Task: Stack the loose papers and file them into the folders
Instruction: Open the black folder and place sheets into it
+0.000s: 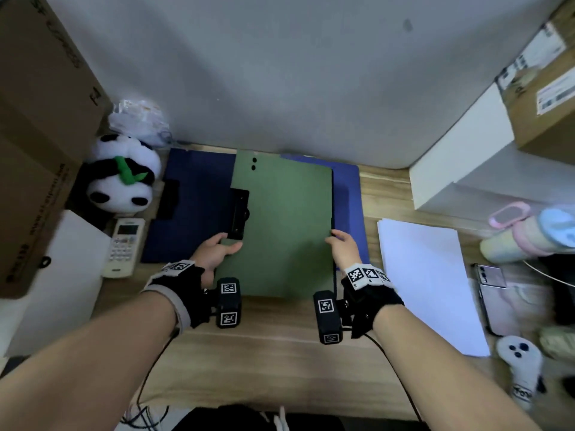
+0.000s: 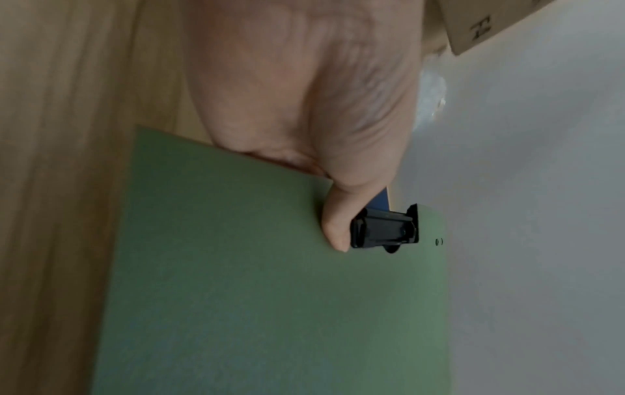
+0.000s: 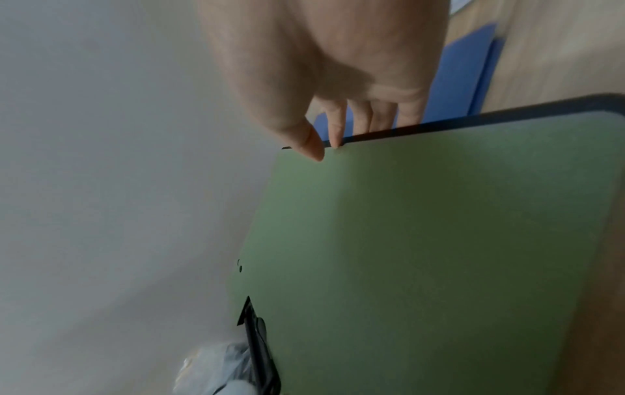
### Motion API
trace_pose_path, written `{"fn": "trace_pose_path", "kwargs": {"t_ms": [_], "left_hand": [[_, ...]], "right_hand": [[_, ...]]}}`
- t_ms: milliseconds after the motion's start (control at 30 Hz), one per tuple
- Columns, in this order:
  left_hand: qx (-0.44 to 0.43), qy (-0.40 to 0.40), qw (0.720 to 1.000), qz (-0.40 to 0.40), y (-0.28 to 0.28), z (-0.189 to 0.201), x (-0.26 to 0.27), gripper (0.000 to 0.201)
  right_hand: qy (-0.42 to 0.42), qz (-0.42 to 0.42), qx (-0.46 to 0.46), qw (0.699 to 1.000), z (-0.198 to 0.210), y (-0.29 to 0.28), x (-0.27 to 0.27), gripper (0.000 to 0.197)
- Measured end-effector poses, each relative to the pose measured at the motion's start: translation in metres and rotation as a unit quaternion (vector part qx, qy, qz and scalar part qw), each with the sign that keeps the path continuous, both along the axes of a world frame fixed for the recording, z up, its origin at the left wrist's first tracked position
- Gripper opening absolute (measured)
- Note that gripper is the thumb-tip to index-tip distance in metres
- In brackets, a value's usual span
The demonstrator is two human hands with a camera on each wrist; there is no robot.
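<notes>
A green folder point(image 1: 283, 225) with a black clip point(image 1: 239, 217) on its left edge is held between my two hands, above the desk's blue folders. My left hand point(image 1: 228, 242) grips its left edge just below the clip, and the left wrist view has the thumb point(image 2: 335, 219) lying on the green cover point(image 2: 270, 307) beside the clip point(image 2: 382, 231). My right hand point(image 1: 334, 237) pinches the right edge: thumb on the cover point(image 3: 423, 254), fingers point(image 3: 358, 115) behind the dark rim. A dark blue folder point(image 1: 193, 206) and a lighter blue one point(image 1: 350, 194) lie underneath. A stack of white papers point(image 1: 429, 281) lies at the right.
A panda plush point(image 1: 121, 178), a white remote point(image 1: 124, 247) and a big cardboard box point(image 1: 40, 135) crowd the left. White boxes point(image 1: 460, 160), pastel cups point(image 1: 522, 234) and a phone point(image 1: 493, 284) stand on the right. Bare wooden desk point(image 1: 273, 353) lies in front of the folder.
</notes>
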State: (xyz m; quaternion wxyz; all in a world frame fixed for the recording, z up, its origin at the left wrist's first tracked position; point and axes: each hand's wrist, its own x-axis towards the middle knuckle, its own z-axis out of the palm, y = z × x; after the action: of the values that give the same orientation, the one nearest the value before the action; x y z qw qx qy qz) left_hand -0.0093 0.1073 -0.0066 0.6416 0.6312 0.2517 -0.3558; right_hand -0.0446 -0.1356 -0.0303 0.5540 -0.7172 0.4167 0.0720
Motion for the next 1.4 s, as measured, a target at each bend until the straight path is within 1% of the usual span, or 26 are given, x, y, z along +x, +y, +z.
{"fn": "trace_pose_path", "kwargs": {"t_ms": [67,133,167,200,267,333,433,500,533,600,633,667,733,800,833,867,933,1000,1033,1100,1167,1200,1233,1267,1333,1400], "left_hand": [[0.005,0.0,1.0,-0.009,-0.019,-0.01,-0.012,0.018],[0.015,-0.008,1.0,-0.02,-0.037,-0.019,-0.024,0.01],[0.019,-0.009,0.999,-0.024,-0.045,-0.022,-0.029,0.015],[0.019,-0.007,1.0,-0.022,-0.054,-0.026,-0.035,0.024],[0.032,-0.006,0.999,-0.019,-0.065,-0.033,-0.043,0.027],[0.047,-0.009,0.999,-0.02,-0.074,-0.041,-0.048,0.026],[0.086,-0.017,0.996,-0.031,-0.085,-0.053,-0.052,0.039],[0.1,-0.006,0.993,-0.065,-0.09,-0.064,-0.048,0.042],[0.106,0.001,0.99,-0.098,-0.092,-0.067,-0.046,0.043],[0.14,0.004,0.972,-0.186,-0.094,-0.065,-0.041,0.046],[0.168,-0.01,0.961,-0.218,-0.096,-0.058,-0.038,0.044],[0.201,-0.03,0.95,-0.236,-0.097,-0.05,-0.033,0.038],[0.245,-0.09,0.933,-0.246,-0.099,-0.026,-0.023,0.021],[0.254,-0.145,0.926,-0.239,-0.101,0.001,-0.009,0.018],[0.252,-0.169,0.922,-0.242,-0.103,0.017,-0.003,0.019],[0.249,-0.195,0.917,-0.242,-0.103,0.034,0.005,0.024],[0.252,-0.229,0.91,-0.238,-0.105,0.069,0.016,0.043],[0.254,-0.237,0.902,-0.254,-0.103,0.101,0.024,0.056],[0.249,-0.234,0.902,-0.265,-0.1,0.113,0.028,0.059],[0.247,-0.234,0.898,-0.28,-0.093,0.128,0.031,0.056],[0.298,-0.249,0.873,-0.296,-0.08,0.128,0.037,0.054],[0.331,-0.25,0.857,-0.304,-0.071,0.125,0.039,0.06],[0.355,-0.244,0.847,-0.31,-0.063,0.121,0.04,0.068],[0.371,-0.243,0.841,-0.311,-0.053,0.116,0.041,0.076],[0.411,-0.238,0.824,-0.307,-0.035,0.105,0.043,0.085],[0.445,-0.238,0.812,-0.293,-0.02,0.094,0.043,0.09]], "right_hand": [[0.019,-0.01,-0.004,1.0,-0.007,-0.021,-0.018,0.046],[0.039,-0.007,0.005,0.999,-0.015,-0.04,-0.032,0.043],[0.053,0.004,0.009,0.999,-0.02,-0.048,-0.039,0.04],[0.068,0.013,0.012,0.998,-0.028,-0.058,-0.044,0.036],[0.097,0.005,0.015,0.995,-0.039,-0.075,-0.053,0.03],[0.11,-0.016,0.019,0.994,-0.033,-0.085,-0.06,0.019],[0.12,-0.033,0.028,0.992,-0.024,-0.097,-0.067,0.016],[0.097,-0.041,0.064,0.992,-0.016,-0.102,-0.07,0.019],[0.086,-0.036,0.083,0.992,-0.012,-0.105,-0.072,0.019],[0.067,-0.028,0.117,0.99,0.002,-0.11,-0.071,0.02],[0.054,-0.02,0.129,0.99,0.011,-0.112,-0.071,0.021],[0.039,-0.002,0.14,0.989,0.024,-0.112,-0.07,0.019],[0.004,0.053,0.159,0.986,0.05,-0.108,-0.067,0.015],[-0.023,0.118,0.178,0.977,0.074,-0.098,-0.061,0.016],[-0.03,0.15,0.188,0.97,0.084,-0.091,-0.058,0.018],[-0.038,0.179,0.199,0.963,0.094,-0.081,-0.053,0.02],[-0.054,0.248,0.226,0.941,0.106,-0.06,-0.042,0.025],[-0.064,0.318,0.243,0.914,0.113,-0.033,-0.029,0.028],[-0.063,0.347,0.24,0.904,0.11,-0.02,-0.023,0.03],[-0.048,0.388,0.225,0.893,0.1,0.004,-0.013,0.036],[-0.023,0.418,0.22,0.881,0.085,0.022,-0.006,0.04],[-0.01,0.421,0.217,0.881,0.075,0.029,-0.003,0.04],[0.005,0.408,0.209,0.889,0.066,0.031,-0.001,0.039],[0.021,0.382,0.197,0.903,0.058,0.032,0.0,0.037],[0.05,0.302,0.165,0.938,0.045,0.029,0.0,0.035],[0.076,0.214,0.13,0.965,0.032,0.018,-0.004,0.034]]}}
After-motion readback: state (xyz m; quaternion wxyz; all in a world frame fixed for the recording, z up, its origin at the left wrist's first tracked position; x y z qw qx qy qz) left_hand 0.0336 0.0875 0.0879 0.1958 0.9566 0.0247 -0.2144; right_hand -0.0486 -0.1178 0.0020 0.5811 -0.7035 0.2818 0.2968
